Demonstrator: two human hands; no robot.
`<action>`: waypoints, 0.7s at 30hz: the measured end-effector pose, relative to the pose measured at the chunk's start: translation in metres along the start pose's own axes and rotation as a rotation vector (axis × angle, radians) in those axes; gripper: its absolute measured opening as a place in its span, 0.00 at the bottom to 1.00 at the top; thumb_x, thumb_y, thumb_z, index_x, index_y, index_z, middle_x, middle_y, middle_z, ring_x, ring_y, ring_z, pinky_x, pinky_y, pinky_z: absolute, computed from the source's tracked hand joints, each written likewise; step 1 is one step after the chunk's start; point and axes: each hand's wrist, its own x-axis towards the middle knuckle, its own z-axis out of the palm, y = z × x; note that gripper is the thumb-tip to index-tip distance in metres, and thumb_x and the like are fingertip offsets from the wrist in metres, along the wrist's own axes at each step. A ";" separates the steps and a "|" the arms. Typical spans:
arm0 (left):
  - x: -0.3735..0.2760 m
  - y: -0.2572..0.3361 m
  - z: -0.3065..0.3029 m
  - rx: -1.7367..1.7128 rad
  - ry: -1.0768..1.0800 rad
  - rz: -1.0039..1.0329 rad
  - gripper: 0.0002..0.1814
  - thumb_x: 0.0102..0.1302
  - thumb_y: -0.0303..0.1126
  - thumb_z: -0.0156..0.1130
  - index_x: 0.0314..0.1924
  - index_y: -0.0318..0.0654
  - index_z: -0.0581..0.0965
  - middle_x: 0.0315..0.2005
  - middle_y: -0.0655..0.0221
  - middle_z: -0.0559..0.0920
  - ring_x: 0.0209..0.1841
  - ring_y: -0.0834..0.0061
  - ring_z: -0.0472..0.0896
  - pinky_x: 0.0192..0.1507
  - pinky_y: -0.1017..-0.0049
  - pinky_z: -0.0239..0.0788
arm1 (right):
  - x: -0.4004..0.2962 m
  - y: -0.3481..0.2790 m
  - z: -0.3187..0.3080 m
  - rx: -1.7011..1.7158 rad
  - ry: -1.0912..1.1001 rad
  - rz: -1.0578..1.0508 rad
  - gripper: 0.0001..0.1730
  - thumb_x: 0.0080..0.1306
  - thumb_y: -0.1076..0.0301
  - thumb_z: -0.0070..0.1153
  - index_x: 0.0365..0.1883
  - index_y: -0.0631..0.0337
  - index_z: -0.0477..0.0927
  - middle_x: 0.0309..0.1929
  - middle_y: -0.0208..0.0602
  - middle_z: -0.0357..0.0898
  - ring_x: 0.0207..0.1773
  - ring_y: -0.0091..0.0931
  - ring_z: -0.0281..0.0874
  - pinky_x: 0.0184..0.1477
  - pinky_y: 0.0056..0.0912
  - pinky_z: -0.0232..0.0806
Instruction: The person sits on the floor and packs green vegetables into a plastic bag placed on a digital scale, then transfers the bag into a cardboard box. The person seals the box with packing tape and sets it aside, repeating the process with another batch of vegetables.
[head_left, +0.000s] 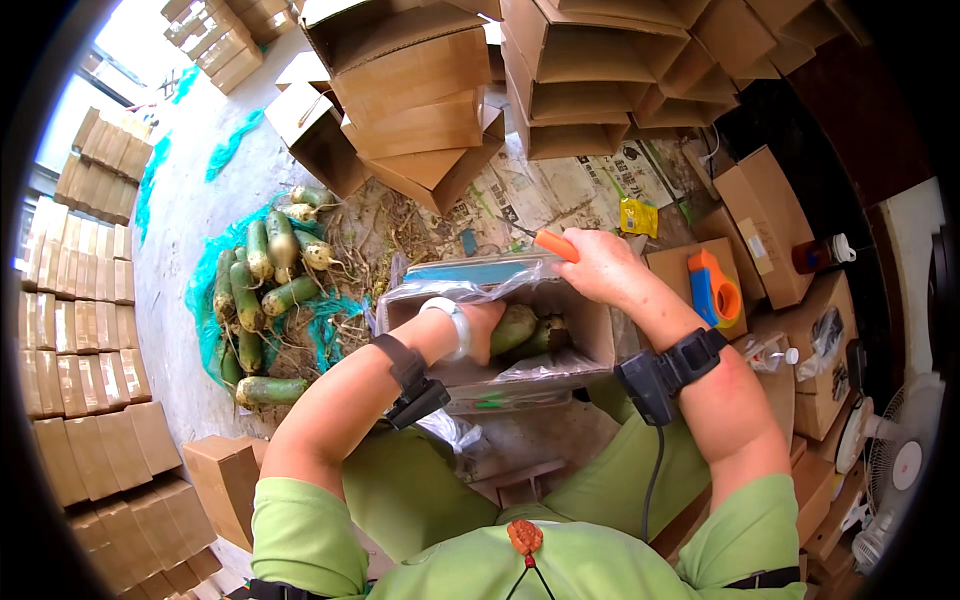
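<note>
In front of me stands an open cardboard box (596, 330) lined with clear plastic film (465, 289). My left hand (484, 326) reaches down inside it, its fingers around the near-left end of a green radish (514, 330); the fingertips are partly hidden. A second green radish (546, 337) lies to the right in the same box. Above the box's far right corner, my right hand (600, 262) grips the orange handle of a thin-bladed knife (556, 244). Its blade points away to the upper left.
Several green radishes (281, 240) lie piled on teal netting (202, 277) at the left, beside trimmed roots (375, 232). Open cartons (409, 75) are stacked ahead. An orange-and-blue tape dispenser (712, 289) sits on a carton at the right, near an electric fan (896, 442). Packed cartons (82, 307) line the left.
</note>
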 end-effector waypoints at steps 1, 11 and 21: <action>0.007 -0.003 0.004 0.034 0.020 -0.019 0.42 0.38 0.41 0.74 0.55 0.28 0.70 0.50 0.46 0.76 0.56 0.53 0.73 0.59 0.67 0.64 | -0.001 0.002 0.000 -0.008 -0.006 -0.003 0.18 0.59 0.54 0.58 0.42 0.57 0.75 0.40 0.47 0.80 0.47 0.44 0.76 0.49 0.45 0.68; 0.038 -0.017 0.023 0.212 -0.017 -0.095 0.44 0.40 0.51 0.70 0.54 0.27 0.73 0.54 0.47 0.74 0.58 0.53 0.72 0.63 0.67 0.61 | 0.000 0.006 0.003 0.008 -0.020 -0.026 0.18 0.60 0.56 0.59 0.41 0.58 0.75 0.40 0.47 0.80 0.47 0.45 0.76 0.48 0.45 0.68; 0.028 -0.025 0.051 0.590 0.197 -0.045 0.18 0.66 0.34 0.49 0.48 0.28 0.76 0.49 0.47 0.77 0.55 0.57 0.75 0.61 0.65 0.61 | 0.003 0.006 0.004 -0.003 0.014 -0.057 0.17 0.59 0.57 0.59 0.40 0.59 0.75 0.38 0.49 0.80 0.45 0.46 0.76 0.48 0.46 0.68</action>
